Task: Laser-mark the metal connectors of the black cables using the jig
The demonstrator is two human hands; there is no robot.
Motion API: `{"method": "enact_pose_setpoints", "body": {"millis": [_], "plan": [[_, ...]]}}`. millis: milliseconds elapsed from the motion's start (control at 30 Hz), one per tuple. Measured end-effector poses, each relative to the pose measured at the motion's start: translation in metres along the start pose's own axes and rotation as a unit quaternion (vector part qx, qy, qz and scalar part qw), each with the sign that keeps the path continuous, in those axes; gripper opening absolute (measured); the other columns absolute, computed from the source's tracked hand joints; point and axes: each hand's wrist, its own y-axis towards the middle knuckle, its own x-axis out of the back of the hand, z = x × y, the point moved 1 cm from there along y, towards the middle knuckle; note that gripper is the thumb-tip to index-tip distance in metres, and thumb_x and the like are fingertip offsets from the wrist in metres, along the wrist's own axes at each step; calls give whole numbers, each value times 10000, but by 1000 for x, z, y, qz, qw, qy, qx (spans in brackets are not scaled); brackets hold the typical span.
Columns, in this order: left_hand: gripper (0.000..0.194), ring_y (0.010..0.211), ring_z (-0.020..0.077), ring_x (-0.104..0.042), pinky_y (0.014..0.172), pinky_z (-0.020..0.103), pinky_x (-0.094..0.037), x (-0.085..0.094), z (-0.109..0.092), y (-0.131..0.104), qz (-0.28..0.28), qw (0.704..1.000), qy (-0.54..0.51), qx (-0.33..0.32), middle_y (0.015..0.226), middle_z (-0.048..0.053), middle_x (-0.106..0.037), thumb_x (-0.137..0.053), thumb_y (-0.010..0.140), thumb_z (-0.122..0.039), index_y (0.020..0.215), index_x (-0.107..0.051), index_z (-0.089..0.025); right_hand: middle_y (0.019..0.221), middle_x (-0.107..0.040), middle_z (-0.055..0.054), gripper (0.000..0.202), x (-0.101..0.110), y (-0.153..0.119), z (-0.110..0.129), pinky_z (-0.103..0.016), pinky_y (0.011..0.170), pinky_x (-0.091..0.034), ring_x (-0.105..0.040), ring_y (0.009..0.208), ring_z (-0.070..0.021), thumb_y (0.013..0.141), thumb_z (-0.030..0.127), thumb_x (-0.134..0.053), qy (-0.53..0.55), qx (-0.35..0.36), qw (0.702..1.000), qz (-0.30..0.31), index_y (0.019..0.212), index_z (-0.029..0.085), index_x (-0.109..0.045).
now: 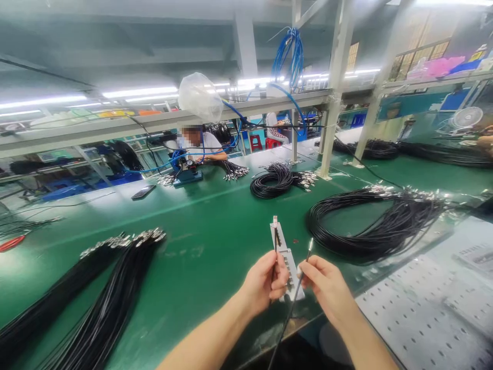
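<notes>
- Two hands work above a green bench (200, 231), side by side and slightly apart.
- Left hand (267, 280): thumb and fingers pinch a black cable just below its flat metal connector (275, 221). The connector points upward, clear of the fingertips.
- Right hand (327, 282): thumb and forefinger pinch a second length of black cable (295, 303). Its slim metal tip (311, 244) points up; the cable runs down past the near bench edge. Whether both lengths belong to one cable cannot be told.
- A pale slotted fixture (285, 251) lies on the bench behind and between the hands. The connector appears in front of its far end; contact between them cannot be determined.
- Right of the hands: a large looped cable bundle (408, 221), with metal ends gathered at its far side. Nearer the person is a perforated metal plate (416, 303).
- Left of the hands: two straight cable bundles (127, 288) lie side by side, metal ends pointing away from the person.
- Farther back: a small cable coil (265, 187), a dark phone-like device (144, 192) and a blue bench machine (188, 174) with a gauge.
- Behind the machine, a co-worker (211, 144) sits with one forearm extended.
</notes>
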Motion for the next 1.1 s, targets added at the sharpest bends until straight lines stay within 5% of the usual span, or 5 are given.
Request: {"method": "enact_pose_setpoints", "body": {"millis": [400, 633, 800, 967, 1100], "plan": [[321, 319, 46, -182, 279, 137, -142, -1, 12, 3, 4, 999, -27, 39, 371, -66, -312, -547, 800, -427, 648, -430, -169, 598, -533, 11, 294, 0, 9, 1, -243, 569, -371, -455, 575, -103, 692, 419, -688, -23, 10, 1000, -8, 642, 140, -611], [344, 355, 13, -229, 323, 146, -134, -12, 4, -5, -131, 973, 187, 20, 512, -77, -416, -712, 652, -376, 744, -454, -169, 626, -557, 5, 291, 1, 17, -4, -236, 571, -381, -465, 585, -102, 680, 423, -699, -9, 6, 1000, -11, 692, 138, -641], [313, 348, 3, -256, 323, 161, -159, -18, -12, -15, -161, 933, 322, 23, 552, -48, -479, -704, 608, -364, 680, -497, -140, 629, -566, 2, 280, -12, 25, -5, -233, 573, -392, -480, 581, -102, 684, 415, -704, -4, 1, 1000, 6, 719, 141, -652], [295, 325, 22, -275, 303, 153, -150, -10, -74, -54, -197, 912, 358, 36, 528, -8, -563, -668, 619, -386, 684, -496, -156, 744, -627, -38, 408, -47, 27, -6, -272, 614, -457, -538, 632, -134, 683, 481, -686, -50, -28, 996, 70, 943, 167, -671], [270, 317, 13, -256, 320, 133, -130, -3, -179, -135, -375, 810, 449, -42, 493, -5, -541, -660, 639, -374, 710, -566, -132, 719, -642, -58, 452, -44, 30, -19, -286, 646, -496, -579, 672, -172, 659, 509, -690, -117, -49, 987, 99, 955, 168, -685]]}}
